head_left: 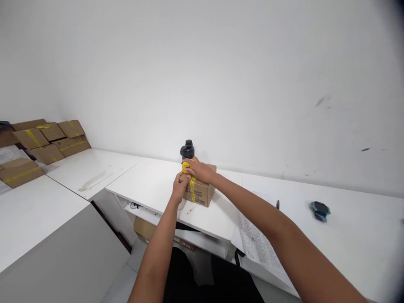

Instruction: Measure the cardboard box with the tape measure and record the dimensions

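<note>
A small cardboard box (203, 192) with a strip of yellow tape stands on the white table in front of me. My right hand (202, 170) reaches over its top, fingers closed round a yellow tape measure (187, 166). At the box's left end is my left hand (179, 188), with its fingers bent against the edge and the thumb over the top. Whether it also touches the measure's blade cannot be made out. Just behind the tape measure, a dark bottle (188, 150) stands upright near the wall.
Several taped cardboard boxes (71, 145) are stacked at the far left. On the right, written sheets of paper (257, 240), a black pen (277, 204) and a dark blue-green object (320, 210) lie on the table (151, 181). A shelf below holds another carton (143, 229).
</note>
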Available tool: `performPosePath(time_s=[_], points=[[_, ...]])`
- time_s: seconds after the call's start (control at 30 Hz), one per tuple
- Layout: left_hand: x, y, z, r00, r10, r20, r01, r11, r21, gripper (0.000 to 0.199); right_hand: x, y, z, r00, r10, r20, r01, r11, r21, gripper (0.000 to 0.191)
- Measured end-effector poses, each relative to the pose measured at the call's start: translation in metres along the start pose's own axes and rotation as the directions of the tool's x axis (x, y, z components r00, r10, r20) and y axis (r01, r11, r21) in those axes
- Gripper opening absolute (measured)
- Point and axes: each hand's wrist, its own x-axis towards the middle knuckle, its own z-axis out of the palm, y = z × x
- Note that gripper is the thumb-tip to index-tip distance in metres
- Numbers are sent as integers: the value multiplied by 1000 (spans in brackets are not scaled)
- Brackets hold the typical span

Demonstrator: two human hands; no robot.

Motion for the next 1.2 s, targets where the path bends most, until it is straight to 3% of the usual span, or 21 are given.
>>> performPosePath(time_s=[0.3, 0.43, 0.53, 0.63, 0.77, 0.93, 1.03, 1.2], points=[[-4, 6, -8, 984, -23, 175, 18, 999, 33, 63, -3, -5, 5, 998, -14, -56, 14, 1000, -9, 34], [-4, 1, -8, 995, -19, 103, 14, 999, 50, 60, -7, -10, 0, 999, -44, -28, 42, 996, -78, 36], [-2, -2, -6, 998, -14, 66, 10, 998, 64, 56, -19, -9, -11, 1000, 23, 4, -22, 994, -110, 41], [1, -3, -4, 999, -20, 31, 18, 997, 76, 57, -46, -1, -30, 995, 100, 29, -96, 989, -113, 43], [4, -3, -3, 1000, -19, 15, 18, 997, 70, 57, -103, 22, -55, 984, 175, -18, -175, 984, -25, 43], [6, -4, 1, 999, -22, 37, 20, 999, 40, 54, -150, 41, -66, 961, 258, -98, -251, 965, 79, 41], [7, -5, 2, 1000, -16, 18, 16, 999, 34, 52, -146, 37, -64, 962, 253, -100, -248, 967, 56, 42], [7, -3, 3, 996, -86, 3, 86, 996, 16, 54, -103, 22, -59, 973, 194, -127, -198, 980, -17, 45]])
